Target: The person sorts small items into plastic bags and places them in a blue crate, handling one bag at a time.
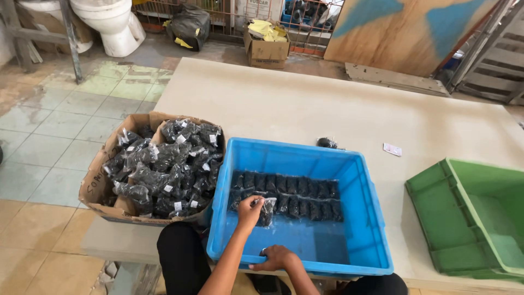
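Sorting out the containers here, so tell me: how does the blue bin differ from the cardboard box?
The blue bin is rigid plastic; the cardboard box is brown with bent flaps. In the bin, the small dark bags lie in neat rows with bare floor left; in the box they are heaped loosely to the top. Both sit open on the table.

The green crate [469,218] is cut off by the right edge of the frame. The contents of the small clear packets [284,196] are too small to be told. The lower packets in the cardboard box [98,180] are hidden under the upper ones. The toilet [109,22] at upper left is cropped by the top edge.
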